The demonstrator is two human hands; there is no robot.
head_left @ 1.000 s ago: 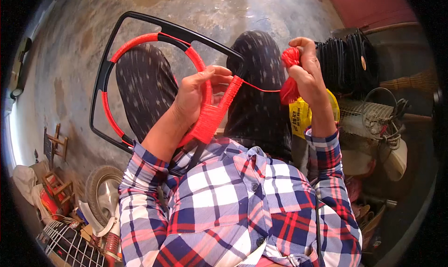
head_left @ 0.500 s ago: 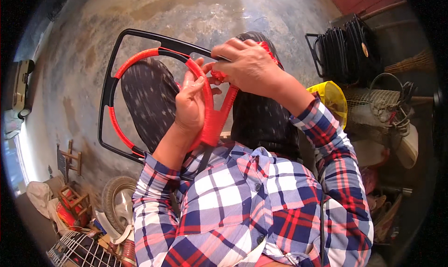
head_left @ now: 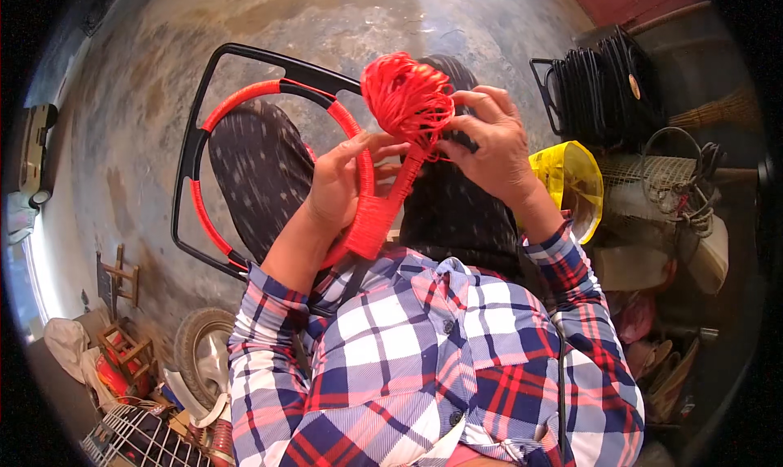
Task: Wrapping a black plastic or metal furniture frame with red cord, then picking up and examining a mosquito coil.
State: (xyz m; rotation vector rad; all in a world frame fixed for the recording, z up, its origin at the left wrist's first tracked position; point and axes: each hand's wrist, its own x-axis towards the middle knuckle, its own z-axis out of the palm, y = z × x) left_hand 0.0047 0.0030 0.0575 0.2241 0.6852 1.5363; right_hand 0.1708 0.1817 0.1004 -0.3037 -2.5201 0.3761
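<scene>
Red string bundle (head_left: 404,96), just one: my half-curled right hand (head_left: 492,145) holds its edge. My left hand (head_left: 338,181) curls round one red ring (head_left: 236,98). I can't tell what's inside one yellow bag (head_left: 552,173).

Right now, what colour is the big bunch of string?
The bunch of string is bright red; it shows best in the head view.

Two bare hands: one left hand (head_left: 336,181), one right hand (head_left: 495,145). One black angular frame with a ring (head_left: 192,153); one bundle of shiny red cord (head_left: 405,100). Right: one yellow plastic bag (head_left: 551,170), one straw broom (head_left: 722,112). Near left: one rubber-tyred wheel (head_left: 189,345), one pale wire basket (head_left: 134,438).
</scene>
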